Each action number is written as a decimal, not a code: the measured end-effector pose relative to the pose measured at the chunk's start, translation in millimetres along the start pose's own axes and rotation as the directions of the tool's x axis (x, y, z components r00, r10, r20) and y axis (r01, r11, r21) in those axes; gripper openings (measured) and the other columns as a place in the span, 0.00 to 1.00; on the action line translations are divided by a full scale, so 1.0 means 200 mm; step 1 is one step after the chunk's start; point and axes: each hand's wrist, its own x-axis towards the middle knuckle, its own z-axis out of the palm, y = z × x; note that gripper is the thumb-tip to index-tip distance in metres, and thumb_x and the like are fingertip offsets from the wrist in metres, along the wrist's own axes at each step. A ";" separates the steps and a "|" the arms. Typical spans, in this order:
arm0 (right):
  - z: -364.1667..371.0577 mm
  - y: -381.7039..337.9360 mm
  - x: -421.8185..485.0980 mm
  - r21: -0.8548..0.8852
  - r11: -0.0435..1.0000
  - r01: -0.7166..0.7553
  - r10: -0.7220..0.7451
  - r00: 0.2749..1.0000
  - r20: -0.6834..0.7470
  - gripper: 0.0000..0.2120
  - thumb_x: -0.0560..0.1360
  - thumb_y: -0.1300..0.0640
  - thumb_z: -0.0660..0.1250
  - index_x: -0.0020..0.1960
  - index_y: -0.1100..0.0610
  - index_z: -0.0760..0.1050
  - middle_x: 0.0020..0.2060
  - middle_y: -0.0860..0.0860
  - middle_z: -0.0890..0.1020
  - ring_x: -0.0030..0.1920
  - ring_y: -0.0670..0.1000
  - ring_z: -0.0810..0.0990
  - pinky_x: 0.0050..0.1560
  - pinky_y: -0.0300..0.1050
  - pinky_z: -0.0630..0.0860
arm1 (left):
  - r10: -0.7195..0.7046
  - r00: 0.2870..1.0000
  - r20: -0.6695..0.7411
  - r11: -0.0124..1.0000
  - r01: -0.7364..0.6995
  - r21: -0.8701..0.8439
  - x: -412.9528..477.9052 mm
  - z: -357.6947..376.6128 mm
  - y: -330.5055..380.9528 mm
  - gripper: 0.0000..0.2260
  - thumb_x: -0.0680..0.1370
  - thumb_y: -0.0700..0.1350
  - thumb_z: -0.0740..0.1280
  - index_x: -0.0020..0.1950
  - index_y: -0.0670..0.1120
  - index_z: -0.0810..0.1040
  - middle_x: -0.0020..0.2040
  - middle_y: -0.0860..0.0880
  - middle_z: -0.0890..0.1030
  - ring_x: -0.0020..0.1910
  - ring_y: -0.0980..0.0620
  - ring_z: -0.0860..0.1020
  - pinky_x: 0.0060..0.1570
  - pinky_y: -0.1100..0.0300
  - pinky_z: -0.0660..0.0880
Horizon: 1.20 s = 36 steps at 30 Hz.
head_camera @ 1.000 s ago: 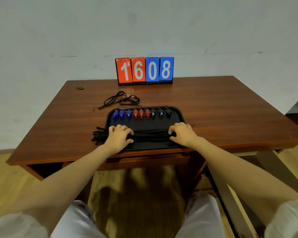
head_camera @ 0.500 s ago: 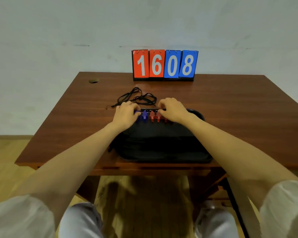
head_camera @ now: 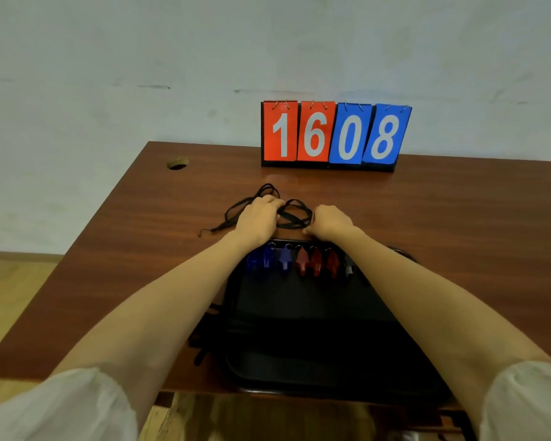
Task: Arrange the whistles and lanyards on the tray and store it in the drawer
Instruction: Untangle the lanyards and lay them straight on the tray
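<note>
A black tray [head_camera: 315,370] lies at the desk's near edge. Along its far rim runs a row of whistles: blue ones [head_camera: 268,261] on the left, red ones [head_camera: 315,262] in the middle, a dark one [head_camera: 349,268] partly behind my right forearm. A bundle of black lanyards [head_camera: 204,332] lies across the tray's near half, its ends spilling over the left rim. Beyond the tray a loose black lanyard [head_camera: 295,214] is tangled on the desk. My left hand [head_camera: 258,218] and my right hand [head_camera: 330,224] both rest on this lanyard with fingers curled over its loops.
The brown wooden desk [head_camera: 442,233] stands against a pale wall. A flip scoreboard [head_camera: 334,135] reading 1608 stands at the back edge. A round cable hole [head_camera: 177,163] sits at the far left. Wood floor shows on the left.
Both hands left the lanyard bundle on the tray, passed over the row of whistles and now grip the loose lanyard behind the tray. The camera has leaned forward.
</note>
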 end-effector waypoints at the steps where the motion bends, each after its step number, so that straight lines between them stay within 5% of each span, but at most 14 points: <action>1: 0.01 0.01 0.01 0.012 1.000 -0.002 0.002 1.000 0.004 0.13 0.75 0.51 0.68 0.53 0.59 0.75 0.47 0.55 0.80 0.48 0.56 0.80 0.47 0.49 0.77 | 0.021 1.000 0.019 0.999 -0.022 0.037 0.02 0.01 0.01 0.19 0.79 0.39 0.60 0.71 0.46 0.69 0.69 0.45 0.71 0.67 0.44 0.68 0.64 0.47 0.69; 7: -0.03 0.06 -0.02 0.097 0.978 0.184 -0.175 0.980 -0.099 0.06 0.80 0.54 0.58 0.50 0.57 0.70 0.46 0.55 0.79 0.45 0.58 0.78 0.43 0.51 0.73 | 0.091 0.993 0.075 0.990 -0.099 0.104 0.07 0.04 0.11 0.18 0.80 0.48 0.61 0.70 0.49 0.69 0.68 0.46 0.73 0.65 0.43 0.69 0.60 0.49 0.66; 10: -0.11 0.06 -0.11 0.160 0.930 0.331 -0.297 0.933 -0.202 0.06 0.79 0.55 0.61 0.52 0.56 0.74 0.46 0.53 0.81 0.47 0.56 0.79 0.48 0.52 0.76 | -0.004 0.999 0.044 0.999 0.006 -0.046 0.04 -0.01 0.16 0.14 0.80 0.50 0.60 0.60 0.46 0.77 0.55 0.43 0.81 0.56 0.41 0.77 0.53 0.50 0.69; 14: -0.26 0.06 -0.24 0.038 0.907 0.420 -0.369 0.833 -0.412 0.11 0.80 0.56 0.60 0.56 0.55 0.79 0.53 0.51 0.82 0.53 0.52 0.79 0.54 0.50 0.77 | -0.101 0.995 -0.029 0.962 0.090 -0.258 -0.03 -0.14 0.22 0.11 0.80 0.47 0.61 0.52 0.42 0.80 0.47 0.43 0.82 0.48 0.43 0.79 0.49 0.49 0.75; 20: -0.58 0.07 -0.51 0.105 0.875 0.473 -0.262 0.644 -0.719 0.15 0.81 0.59 0.55 0.67 0.55 0.71 0.53 0.53 0.80 0.47 0.51 0.78 0.45 0.41 0.69 | -0.129 0.979 -0.159 0.968 0.089 -0.235 -0.13 -0.41 0.31 0.10 0.80 0.44 0.61 0.52 0.41 0.78 0.48 0.41 0.82 0.46 0.41 0.78 0.47 0.51 0.74; 24: -0.78 0.10 -0.67 0.159 0.857 0.490 -0.161 0.548 -0.821 0.11 0.81 0.60 0.55 0.61 0.56 0.71 0.46 0.54 0.80 0.42 0.49 0.74 0.40 0.42 0.68 | -0.155 0.954 -0.257 0.944 0.067 -0.322 -0.19 -0.61 0.38 0.09 0.80 0.43 0.61 0.46 0.42 0.78 0.46 0.41 0.83 0.43 0.44 0.78 0.43 0.55 0.70; 28: -0.94 0.18 -0.84 0.141 0.858 0.495 -0.099 0.427 -0.899 0.09 0.81 0.59 0.56 0.57 0.57 0.73 0.46 0.54 0.81 0.44 0.52 0.78 0.44 0.48 0.75 | -0.126 0.926 -0.355 0.971 0.042 -0.234 -0.26 -0.78 0.44 0.11 0.81 0.43 0.59 0.52 0.40 0.79 0.48 0.43 0.82 0.48 0.41 0.79 0.46 0.54 0.72; 32: -1.01 0.26 -0.98 0.170 0.851 0.497 -0.045 0.391 -0.919 0.09 0.81 0.61 0.56 0.55 0.58 0.73 0.47 0.54 0.81 0.49 0.55 0.80 0.47 0.51 0.76 | -0.083 0.865 -0.496 0.994 0.107 0.020 -0.34 -0.90 0.45 0.13 0.81 0.45 0.57 0.54 0.44 0.80 0.49 0.45 0.83 0.53 0.42 0.77 0.53 0.51 0.70; 36: -1.00 0.33 -1.07 0.190 0.863 0.468 -0.007 0.387 -0.922 0.08 0.81 0.60 0.55 0.55 0.58 0.72 0.46 0.54 0.81 0.47 0.55 0.80 0.46 0.51 0.76 | -0.093 0.860 -0.502 0.995 0.068 -0.068 -0.42 -0.94 0.44 0.13 0.82 0.43 0.56 0.58 0.41 0.79 0.52 0.40 0.80 0.51 0.40 0.77 0.51 0.50 0.72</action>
